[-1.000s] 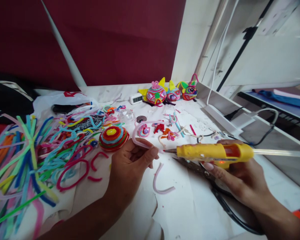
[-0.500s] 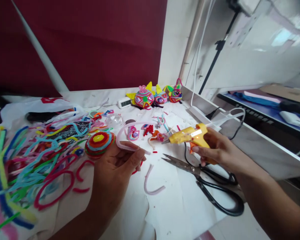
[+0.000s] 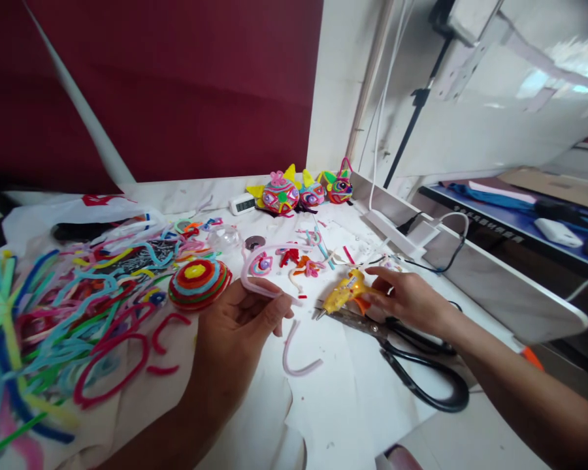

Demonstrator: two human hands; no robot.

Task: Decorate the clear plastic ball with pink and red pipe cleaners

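Pinching: left hand (image 3: 240, 329), thumb and fingers closed on pale pink pipe cleaner (image 3: 245, 267), curled above worktop (image 3: 343, 405).
Glue gun (image 3: 343, 291): yellow, gripped in right hand (image 3: 406, 299), nozzle angled down near scissors (image 3: 374, 328).
Loose strip (image 3: 286, 361): pale, bent, on worktop between left hand and scissors.
Striped ball (image 3: 198, 285): just beside left hand.

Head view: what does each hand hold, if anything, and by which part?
Left hand: a pale pink, curved, fuzzy pipe cleaner, pinched near its lower end. Right hand: a yellow plastic glue gun, by its handle.
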